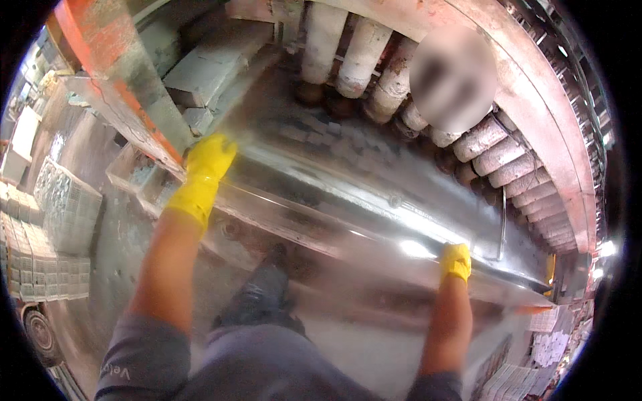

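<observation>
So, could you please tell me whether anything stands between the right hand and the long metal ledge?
Nothing visible does: the right hand is at the front of the long metal ledge, though blur hides the exact contact.

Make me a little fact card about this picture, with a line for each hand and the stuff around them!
Left grip: in a yellow glove, at the ledge's left end; hold unclear
Right grip: in another yellow glove, by the ledge, farther right; hold unclear
Between them: long shiny metal ledge
Beyond: row of pale cylinders
Far left: stacked pale crates
</observation>
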The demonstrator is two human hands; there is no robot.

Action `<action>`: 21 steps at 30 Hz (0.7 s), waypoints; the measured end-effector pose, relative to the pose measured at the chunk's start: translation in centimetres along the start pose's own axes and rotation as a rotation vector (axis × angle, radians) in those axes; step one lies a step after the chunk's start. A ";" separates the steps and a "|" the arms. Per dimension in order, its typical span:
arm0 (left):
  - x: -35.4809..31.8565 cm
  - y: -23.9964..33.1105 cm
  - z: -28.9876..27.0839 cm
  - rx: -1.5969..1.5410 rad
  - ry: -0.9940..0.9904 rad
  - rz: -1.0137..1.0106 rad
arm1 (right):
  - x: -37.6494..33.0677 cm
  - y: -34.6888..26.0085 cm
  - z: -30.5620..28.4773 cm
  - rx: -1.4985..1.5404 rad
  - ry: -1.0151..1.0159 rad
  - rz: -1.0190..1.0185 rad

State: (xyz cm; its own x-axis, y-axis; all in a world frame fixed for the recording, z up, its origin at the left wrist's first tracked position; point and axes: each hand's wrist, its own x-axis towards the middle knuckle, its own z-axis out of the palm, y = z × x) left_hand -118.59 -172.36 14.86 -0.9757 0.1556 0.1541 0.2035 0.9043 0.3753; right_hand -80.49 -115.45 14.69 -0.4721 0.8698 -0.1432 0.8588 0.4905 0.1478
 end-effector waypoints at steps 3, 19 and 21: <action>0.3 0.2 0.6 0.002 0.008 0.018 | 2.3 3.2 3.4 -0.131 0.096 -0.153; 2.1 1.9 0.4 0.012 0.152 0.085 | 5.6 2.8 3.0 -0.063 0.001 -0.096; 2.9 2.6 -0.3 0.033 0.144 0.067 | 6.5 2.1 2.8 -0.058 -0.006 -0.119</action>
State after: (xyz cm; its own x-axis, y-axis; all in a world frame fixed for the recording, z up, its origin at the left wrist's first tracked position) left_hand -120.91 -169.61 16.54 -0.9378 0.1594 0.3083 0.2627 0.9066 0.3302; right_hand -81.21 -108.93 11.30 -0.5686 0.8050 -0.1690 0.7837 0.5926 0.1859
